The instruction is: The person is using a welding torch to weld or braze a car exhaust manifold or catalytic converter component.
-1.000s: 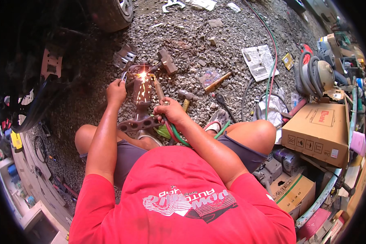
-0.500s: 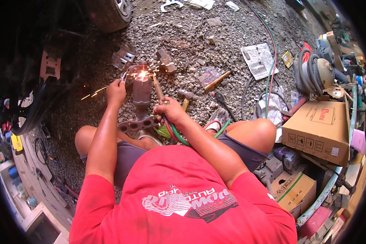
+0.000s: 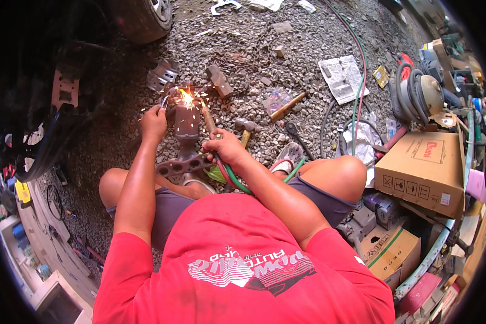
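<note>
A rusty exhaust manifold [image 3: 187, 125] stands on the gravel between my legs, its flange with several holes toward me. Bright flame and sparks at its far end hide part of the metal. My right hand [image 3: 225, 147] is closed round a gas torch [image 3: 209, 116], whose bent tip points at the glowing spot. A red and a green hose [image 3: 233, 178] trail from it under my forearm. To the left of the manifold, my left hand [image 3: 154, 123] grips a thin, shiny metal piece [image 3: 164, 101] reaching toward the flame; its exact kind cannot be made out.
A hammer [image 3: 247, 129] and a ratchet wrench [image 3: 297, 135] lie right of the torch. Beyond are a rusty metal block [image 3: 220, 81] and a bent metal shield [image 3: 162, 74]. A cardboard box [image 3: 420, 170] stands at right, and a car wheel [image 3: 141, 20] at far left.
The sparks have changed: the long streaks to the left have gone, and an orange flame shows above the manifold's end. Both hands keep nearly the same place and hold.
</note>
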Demonstrator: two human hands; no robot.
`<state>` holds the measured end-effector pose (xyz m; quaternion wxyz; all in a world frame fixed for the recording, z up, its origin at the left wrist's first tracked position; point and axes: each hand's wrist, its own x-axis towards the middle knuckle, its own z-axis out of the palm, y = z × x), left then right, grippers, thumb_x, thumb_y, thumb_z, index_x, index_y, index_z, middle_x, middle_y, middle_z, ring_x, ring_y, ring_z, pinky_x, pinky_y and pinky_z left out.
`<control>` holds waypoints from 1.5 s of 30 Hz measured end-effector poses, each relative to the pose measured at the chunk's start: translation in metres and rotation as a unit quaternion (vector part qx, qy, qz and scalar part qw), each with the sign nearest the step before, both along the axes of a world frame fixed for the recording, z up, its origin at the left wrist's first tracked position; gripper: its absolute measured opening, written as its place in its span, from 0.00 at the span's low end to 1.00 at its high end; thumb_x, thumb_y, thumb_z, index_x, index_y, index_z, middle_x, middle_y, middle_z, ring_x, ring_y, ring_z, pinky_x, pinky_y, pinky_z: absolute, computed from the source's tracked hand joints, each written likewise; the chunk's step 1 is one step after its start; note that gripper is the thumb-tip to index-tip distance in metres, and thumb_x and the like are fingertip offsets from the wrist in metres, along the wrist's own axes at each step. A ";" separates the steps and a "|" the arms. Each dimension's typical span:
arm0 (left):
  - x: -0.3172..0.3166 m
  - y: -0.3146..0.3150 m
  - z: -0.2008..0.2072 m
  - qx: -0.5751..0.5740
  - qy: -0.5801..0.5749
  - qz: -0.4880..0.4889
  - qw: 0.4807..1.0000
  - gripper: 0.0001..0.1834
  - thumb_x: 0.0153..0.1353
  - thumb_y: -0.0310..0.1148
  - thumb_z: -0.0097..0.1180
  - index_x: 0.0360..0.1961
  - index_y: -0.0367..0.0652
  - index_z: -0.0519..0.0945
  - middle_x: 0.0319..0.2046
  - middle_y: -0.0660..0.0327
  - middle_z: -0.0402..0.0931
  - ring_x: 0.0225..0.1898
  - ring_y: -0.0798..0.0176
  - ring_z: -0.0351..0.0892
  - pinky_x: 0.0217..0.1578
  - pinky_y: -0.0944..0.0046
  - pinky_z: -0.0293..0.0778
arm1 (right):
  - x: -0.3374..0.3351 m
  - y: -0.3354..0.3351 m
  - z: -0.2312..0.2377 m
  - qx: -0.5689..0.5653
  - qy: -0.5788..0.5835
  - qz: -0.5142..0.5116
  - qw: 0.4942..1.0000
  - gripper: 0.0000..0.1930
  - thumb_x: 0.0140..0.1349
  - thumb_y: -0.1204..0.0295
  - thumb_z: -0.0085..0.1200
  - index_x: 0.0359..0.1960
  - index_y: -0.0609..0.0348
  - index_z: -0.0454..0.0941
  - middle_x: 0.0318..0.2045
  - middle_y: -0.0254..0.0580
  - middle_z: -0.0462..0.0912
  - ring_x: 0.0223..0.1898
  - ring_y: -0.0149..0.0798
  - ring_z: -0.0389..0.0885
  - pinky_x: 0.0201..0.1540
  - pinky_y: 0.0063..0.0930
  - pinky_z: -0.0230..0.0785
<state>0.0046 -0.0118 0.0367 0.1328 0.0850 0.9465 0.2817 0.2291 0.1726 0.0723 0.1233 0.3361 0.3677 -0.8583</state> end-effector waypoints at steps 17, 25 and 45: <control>0.003 0.004 0.001 0.006 -0.004 0.013 1.000 0.16 0.73 0.41 0.56 0.50 0.43 0.88 0.44 0.43 0.88 0.49 0.36 0.87 0.49 0.44 0.80 | 0.000 -0.003 -0.004 -0.003 0.004 -0.007 1.000 0.14 0.65 0.77 0.66 0.43 0.52 0.71 0.31 0.46 0.88 0.20 0.33 0.83 0.19 0.28 0.71; 0.001 0.005 -0.001 0.005 0.005 0.009 1.000 0.16 0.73 0.41 0.56 0.50 0.43 0.88 0.44 0.43 0.88 0.49 0.36 0.87 0.50 0.44 0.80 | -0.001 -0.002 -0.005 -0.003 0.001 -0.008 1.000 0.15 0.65 0.77 0.66 0.45 0.53 0.70 0.32 0.46 0.88 0.20 0.33 0.83 0.19 0.28 0.71; 0.000 0.006 -0.006 -0.001 -0.002 0.006 1.000 0.16 0.73 0.42 0.56 0.50 0.43 0.88 0.44 0.43 0.88 0.50 0.36 0.87 0.50 0.43 0.79 | -0.001 -0.003 -0.006 0.002 0.001 -0.009 1.000 0.14 0.65 0.78 0.66 0.42 0.53 0.70 0.31 0.46 0.88 0.20 0.33 0.83 0.19 0.27 0.70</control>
